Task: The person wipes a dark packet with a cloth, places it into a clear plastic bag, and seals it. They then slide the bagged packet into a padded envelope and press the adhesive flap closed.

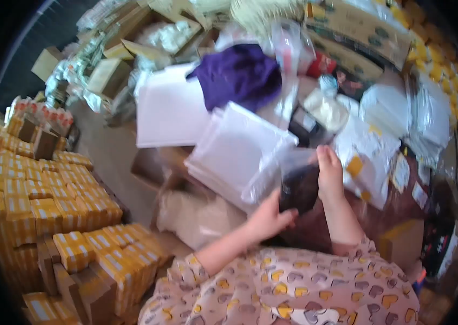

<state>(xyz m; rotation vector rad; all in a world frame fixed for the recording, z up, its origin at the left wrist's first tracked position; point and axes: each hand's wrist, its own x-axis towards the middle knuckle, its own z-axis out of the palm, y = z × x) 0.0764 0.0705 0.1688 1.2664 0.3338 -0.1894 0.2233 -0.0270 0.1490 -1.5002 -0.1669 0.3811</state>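
Just in front of my body, a dark, flat item in a clear plastic bag (299, 189) is held up between both hands. My left hand (272, 218) is closed on its lower left side, thumb across the front. At the upper right, my right hand (329, 167) is closed on the bag's edge, fingers pointing up. What the dark item is, I cannot make out. Right behind it lies a stack of white sheets or flat packs (239, 143), partly in clear plastic. Another white stack (166, 111) lies farther left, with a purple cloth (239, 76) over its edge.
Many yellow-taped small boxes (50, 195) are piled at left. A brown paper or cardboard piece (199, 216) lies below the white stack. White plastic packages (367, 154) lie at right. Open cartons (156, 32) and long cardboard boxes (359, 32) stand at the back.
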